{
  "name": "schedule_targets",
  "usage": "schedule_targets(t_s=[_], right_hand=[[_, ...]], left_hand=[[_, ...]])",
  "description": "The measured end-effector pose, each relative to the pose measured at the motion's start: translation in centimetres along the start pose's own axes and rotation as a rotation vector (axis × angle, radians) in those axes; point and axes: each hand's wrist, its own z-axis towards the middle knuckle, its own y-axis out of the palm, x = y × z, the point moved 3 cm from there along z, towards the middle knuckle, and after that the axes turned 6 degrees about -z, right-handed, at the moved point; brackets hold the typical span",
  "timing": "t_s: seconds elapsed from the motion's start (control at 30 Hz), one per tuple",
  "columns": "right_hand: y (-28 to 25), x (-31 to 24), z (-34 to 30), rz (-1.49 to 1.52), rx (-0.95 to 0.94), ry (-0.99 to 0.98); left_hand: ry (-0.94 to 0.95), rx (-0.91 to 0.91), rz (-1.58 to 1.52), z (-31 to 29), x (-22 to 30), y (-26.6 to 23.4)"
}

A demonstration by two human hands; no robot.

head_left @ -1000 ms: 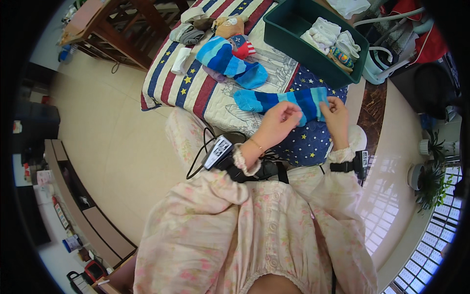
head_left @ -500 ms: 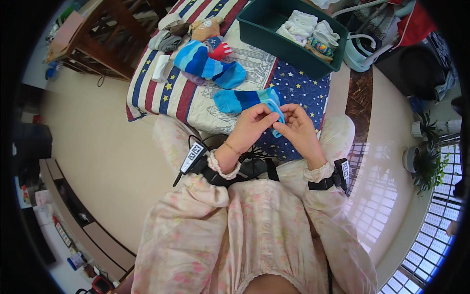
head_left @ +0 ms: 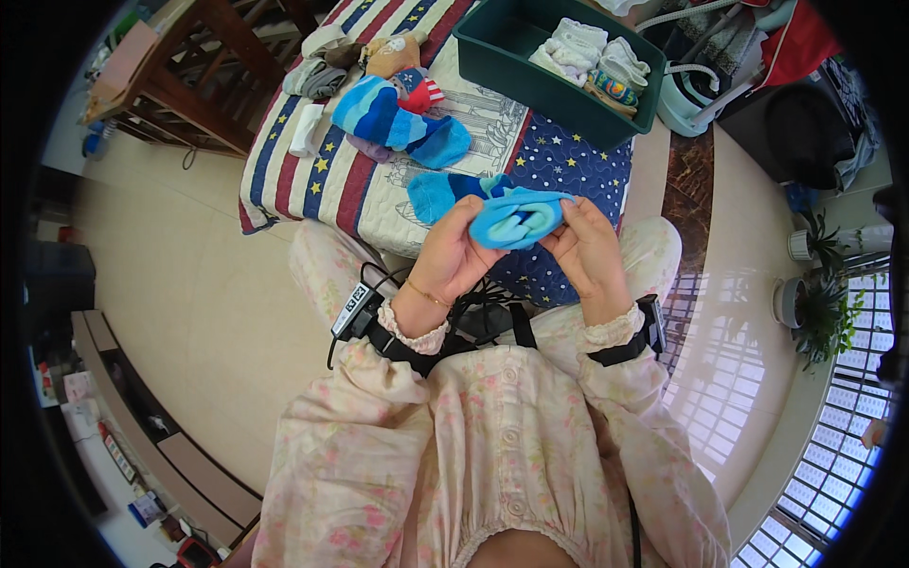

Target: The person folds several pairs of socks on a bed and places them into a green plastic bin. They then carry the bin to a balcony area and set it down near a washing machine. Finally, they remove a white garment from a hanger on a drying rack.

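Observation:
A striped blue sock (head_left: 437,194) is stretched at its cuff, with the opening facing up and its paler inside showing. My left hand (head_left: 456,248) grips the cuff's left side, and my right hand (head_left: 585,244) pinches its right side. The sock's foot lies out beyond my left hand on the bedspread. Just past it rests another striped blue sock (head_left: 405,128), laid lengthwise over a purple bundle (head_left: 367,149). Some of my left fingers are hidden behind the fabric.
A green bin (head_left: 554,102) holding white and patterned rolled socks (head_left: 573,49) stands at the far right of the bedspread (head_left: 374,204). Farther left are a teddy bear (head_left: 390,55), grey socks (head_left: 317,78) and a white sock (head_left: 305,131). A wooden chair (head_left: 204,80) stands far left.
The cuff has been pulled wide open and turned to face up; before, it was bunched narrowly between my fingertips. My hands have moved apart.

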Motion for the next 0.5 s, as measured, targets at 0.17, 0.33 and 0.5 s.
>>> schedule_targets(t_s=[0.17, 0.33, 0.5], right_hand=[[1.4, -0.3, -0.3, 0.241, 0.077, 0.079], [1.8, -0.8, -0.6, 0.172, 0.035, 0.024], [1.9, -0.5, -1.3, -0.810, -0.020, -0.221]], left_hand=[[0.057, -0.049, -0.076, -0.1, 0.6, 0.2], [0.152, 0.038, 0.674, -0.6, 0.8, 0.4], [0.468, 0.277, 1.421, -0.1, 1.6, 1.9]])
